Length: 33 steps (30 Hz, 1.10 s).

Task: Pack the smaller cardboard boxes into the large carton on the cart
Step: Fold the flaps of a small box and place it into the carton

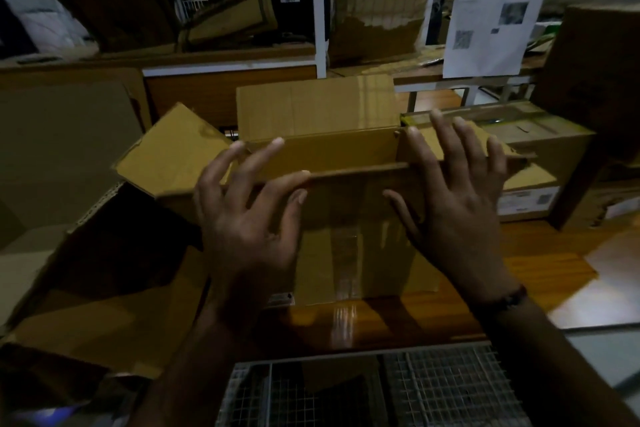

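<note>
A small brown cardboard box [360,246] stands upright on a wooden table [540,267] in front of me, its top flaps open; the far flap stands up and the left flap splays outward. My left hand [249,236] rests with spread fingers on the box's near left top edge, its thumb against the front face. My right hand [457,218] lies with straight, spread fingers over the right flap, thumb on the front face. To the left a large open carton [97,215] shows a dark inside.
A wire-mesh cart frame [436,388] sits below the table's near edge. Another taped box [540,139] stands at the right on the table. Behind, a white shelf rack [318,17] holds flattened cardboard, and a printed sheet [491,10] hangs on it.
</note>
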### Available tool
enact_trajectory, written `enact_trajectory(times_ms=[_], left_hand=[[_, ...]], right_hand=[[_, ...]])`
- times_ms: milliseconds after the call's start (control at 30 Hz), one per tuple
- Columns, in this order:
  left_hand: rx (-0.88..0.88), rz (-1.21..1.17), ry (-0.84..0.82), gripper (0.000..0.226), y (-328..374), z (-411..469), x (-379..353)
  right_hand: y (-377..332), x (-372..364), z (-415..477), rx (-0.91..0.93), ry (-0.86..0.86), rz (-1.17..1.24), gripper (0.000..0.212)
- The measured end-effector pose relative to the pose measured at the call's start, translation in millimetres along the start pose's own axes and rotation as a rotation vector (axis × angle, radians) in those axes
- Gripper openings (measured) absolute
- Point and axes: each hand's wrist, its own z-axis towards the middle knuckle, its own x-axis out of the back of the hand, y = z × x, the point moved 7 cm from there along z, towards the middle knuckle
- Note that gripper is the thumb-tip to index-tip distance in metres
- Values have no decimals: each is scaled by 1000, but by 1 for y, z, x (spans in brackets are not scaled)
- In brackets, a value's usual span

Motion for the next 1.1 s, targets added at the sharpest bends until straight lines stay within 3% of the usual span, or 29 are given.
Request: enact_trajectory(times_ms=[167,300,500,767,900,1100], left_hand=[[26,91,-154,42,-22,-25,-38],[209,31,-354,60,-43,-51,-65],[376,141,-526,81,-78,-100,-90],[656,63,-275,75,-94,-128,-74],[653,-8,-163,75,-93,-127,-71],[759,-111,-183,85,-104,-133,-77]], right_hand=[[1,-29,5,-72,-41,-51,92],[4,-70,-5,-86,-178,-11,99],[21,-128,-49,-135,-391,33,82],[39,-121,-70,-247,-234,73,82],[53,-121,-80,-336,-175,125,86],[59,-121,-83,-340,-131,132,87]])
